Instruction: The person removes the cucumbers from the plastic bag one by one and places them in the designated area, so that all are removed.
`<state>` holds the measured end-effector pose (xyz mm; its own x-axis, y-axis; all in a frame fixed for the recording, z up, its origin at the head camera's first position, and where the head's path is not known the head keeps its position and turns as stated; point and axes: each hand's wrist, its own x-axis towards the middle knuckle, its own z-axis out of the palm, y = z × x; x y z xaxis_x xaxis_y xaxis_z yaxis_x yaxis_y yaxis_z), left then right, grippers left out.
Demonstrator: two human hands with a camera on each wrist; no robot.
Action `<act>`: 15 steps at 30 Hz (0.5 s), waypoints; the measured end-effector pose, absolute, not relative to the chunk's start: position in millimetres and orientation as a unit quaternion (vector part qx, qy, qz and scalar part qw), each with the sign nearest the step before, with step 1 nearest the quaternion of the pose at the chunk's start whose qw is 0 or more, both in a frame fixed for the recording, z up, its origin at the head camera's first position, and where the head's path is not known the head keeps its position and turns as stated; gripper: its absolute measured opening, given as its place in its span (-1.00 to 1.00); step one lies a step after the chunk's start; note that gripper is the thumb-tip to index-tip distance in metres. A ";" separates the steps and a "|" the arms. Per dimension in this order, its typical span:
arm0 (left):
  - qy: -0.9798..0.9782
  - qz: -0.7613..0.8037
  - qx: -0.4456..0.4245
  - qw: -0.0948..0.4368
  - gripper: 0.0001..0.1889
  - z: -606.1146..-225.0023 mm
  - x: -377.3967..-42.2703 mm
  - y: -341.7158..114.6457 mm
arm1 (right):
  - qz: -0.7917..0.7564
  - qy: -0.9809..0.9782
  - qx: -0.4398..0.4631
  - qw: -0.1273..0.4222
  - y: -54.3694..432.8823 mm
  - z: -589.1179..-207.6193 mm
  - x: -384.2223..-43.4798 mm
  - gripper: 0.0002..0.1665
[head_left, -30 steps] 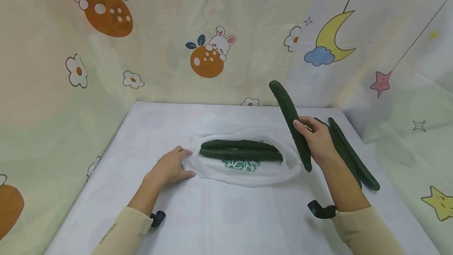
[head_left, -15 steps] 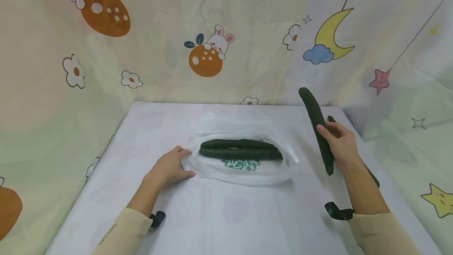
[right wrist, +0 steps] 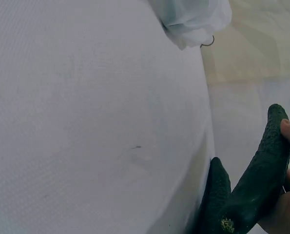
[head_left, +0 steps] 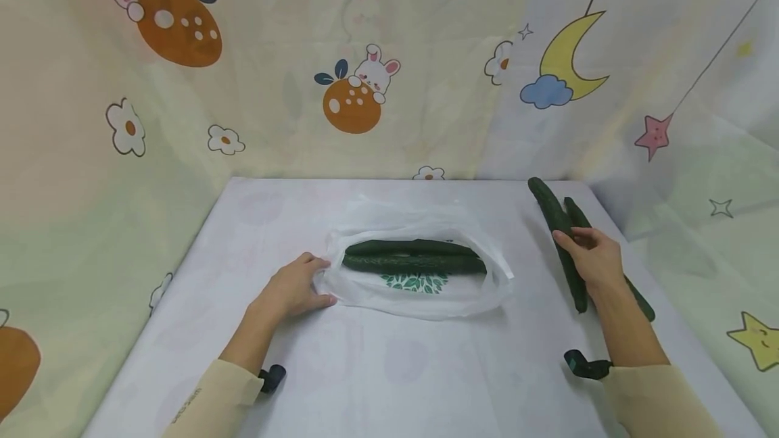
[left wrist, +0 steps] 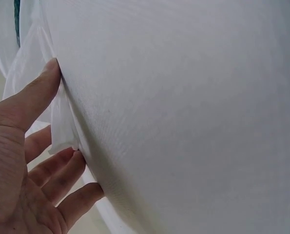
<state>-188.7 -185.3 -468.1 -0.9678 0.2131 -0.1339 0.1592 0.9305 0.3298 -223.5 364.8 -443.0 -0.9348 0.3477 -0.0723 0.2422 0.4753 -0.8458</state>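
Observation:
My right hand [head_left: 599, 262] grips a long dark green cucumber [head_left: 550, 211], thumb on its near side and fingers behind. The held cucumber slants low over the right of the table. Just beyond it lies another cucumber [head_left: 639, 299], partly hidden by the hand and wrist. In the right wrist view, a cucumber [right wrist: 217, 190] shows beside the held one [right wrist: 261, 170]. My left hand [head_left: 295, 286] rests at the left end of a white plastic bag [head_left: 420, 306], thumb and fingers spread apart along its edge [left wrist: 62, 122]. Cucumbers [head_left: 414, 263] lie side by side in the bag's mouth.
A white cloth covers the table [head_left: 395, 377]. Behind it and along both sides hangs a patterned curtain [head_left: 438, 86] with rabbits, flowers and stars. Dark wrist camera mounts [head_left: 587, 365] sit at both cuffs.
My right hand has moved right, away from the bag, and then lowered the cucumber towards the ones on the right of the table. My left hand has stayed at the bag.

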 end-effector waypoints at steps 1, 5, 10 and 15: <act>0.979 0.161 0.095 0.084 -0.17 -468.3 -188.5 -185.1 | 0.475 -0.861 -0.173 0.051 365.8 -444.7 -223.0 0.01; 0.979 0.161 0.097 0.081 -0.18 -468.9 -187.8 -184.4 | 0.446 -0.878 -0.170 0.044 368.8 -451.5 -222.3 -0.02; 0.979 0.167 0.092 0.076 -0.18 -468.5 -186.8 -184.0 | 0.389 -0.906 -0.155 0.058 370.9 -457.0 -226.1 -0.07; 0.979 0.168 0.086 0.079 -0.17 -469.3 -185.7 -183.0 | 0.321 -0.936 -0.129 0.063 371.7 -461.7 -228.6 -0.19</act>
